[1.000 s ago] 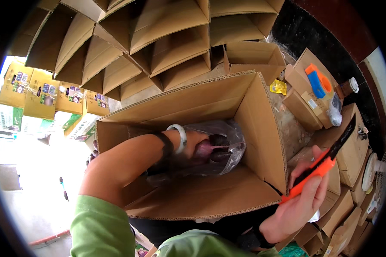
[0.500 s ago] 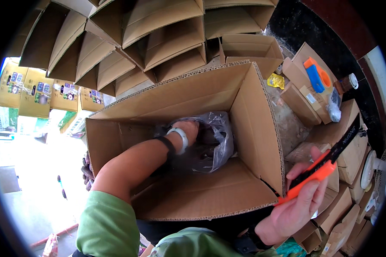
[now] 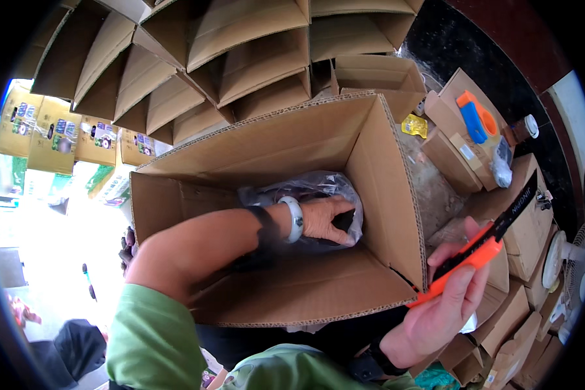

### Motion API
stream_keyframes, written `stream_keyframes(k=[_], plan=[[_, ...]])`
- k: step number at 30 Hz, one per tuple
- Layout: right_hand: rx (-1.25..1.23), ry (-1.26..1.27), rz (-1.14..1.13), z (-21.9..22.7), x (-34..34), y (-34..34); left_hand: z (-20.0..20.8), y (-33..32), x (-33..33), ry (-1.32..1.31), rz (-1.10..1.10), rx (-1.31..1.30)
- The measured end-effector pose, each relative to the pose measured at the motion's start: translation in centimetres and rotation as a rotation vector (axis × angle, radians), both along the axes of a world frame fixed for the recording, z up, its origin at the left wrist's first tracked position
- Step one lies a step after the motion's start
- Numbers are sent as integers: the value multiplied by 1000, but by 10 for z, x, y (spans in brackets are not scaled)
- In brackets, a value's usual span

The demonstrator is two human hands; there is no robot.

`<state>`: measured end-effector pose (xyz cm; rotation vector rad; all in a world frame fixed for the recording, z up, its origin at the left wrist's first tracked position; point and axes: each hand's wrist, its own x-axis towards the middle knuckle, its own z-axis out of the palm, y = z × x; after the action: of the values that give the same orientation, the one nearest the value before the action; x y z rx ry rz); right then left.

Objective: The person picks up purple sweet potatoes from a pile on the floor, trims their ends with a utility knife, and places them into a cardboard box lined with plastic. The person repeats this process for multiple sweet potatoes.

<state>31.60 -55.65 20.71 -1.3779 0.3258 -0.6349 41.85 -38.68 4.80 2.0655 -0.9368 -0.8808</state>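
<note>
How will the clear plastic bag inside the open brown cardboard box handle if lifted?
The clear plastic bag is likely floppy: its film is creased. Probably slippery too, given the glossy highlights. It may sag, since dark contents show by the left hand.

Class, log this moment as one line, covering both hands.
left hand: at clear plastic bag, inside open carton | right hand: holding orange-and-black tool, outside carton

Clear plastic bag [image 3: 315,185] (crumpled) — inside the open cardboard box [image 3: 383,195].
</note>
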Motion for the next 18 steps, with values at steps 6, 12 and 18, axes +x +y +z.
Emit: stream_keyframes(k=[6, 12, 18], plan=[[24, 28, -8, -4, -4, -2, 125, 15, 25, -166, -235, -26], [-38, -28, -4, -6, -2, -2, 102, 55, 33, 170, -208, 316], [22, 25, 41, 2, -3, -2, 22, 88, 9, -321, -611, 813]])
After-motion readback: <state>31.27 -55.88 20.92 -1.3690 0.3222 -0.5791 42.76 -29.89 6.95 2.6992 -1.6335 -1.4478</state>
